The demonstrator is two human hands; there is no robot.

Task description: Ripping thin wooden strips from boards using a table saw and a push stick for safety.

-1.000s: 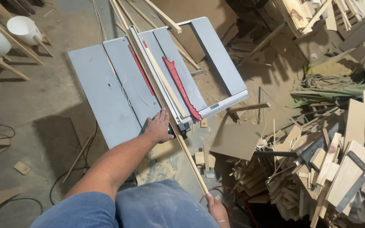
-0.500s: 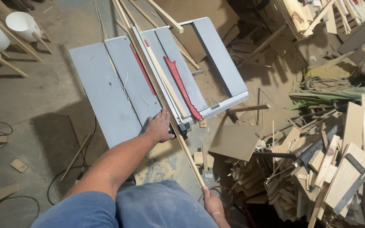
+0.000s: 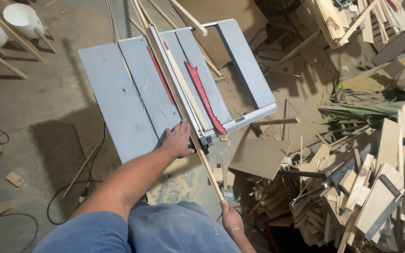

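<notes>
The left hand (image 3: pixel 180 139) is lying flat, fingers spread, pressing on the near edge of the grey metal saw table (image 3: pixel 113 98). Just right of it, the long thin wooden strip (image 3: pixel 183 105) is running back to the right hand (image 3: pixel 231 221), which is gripping its near end.

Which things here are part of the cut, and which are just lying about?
In hand: left hand, right hand, long wooden strip, grey table saw, fence.
Lying about: scrap wood pile, white buckets, black cable.
</notes>
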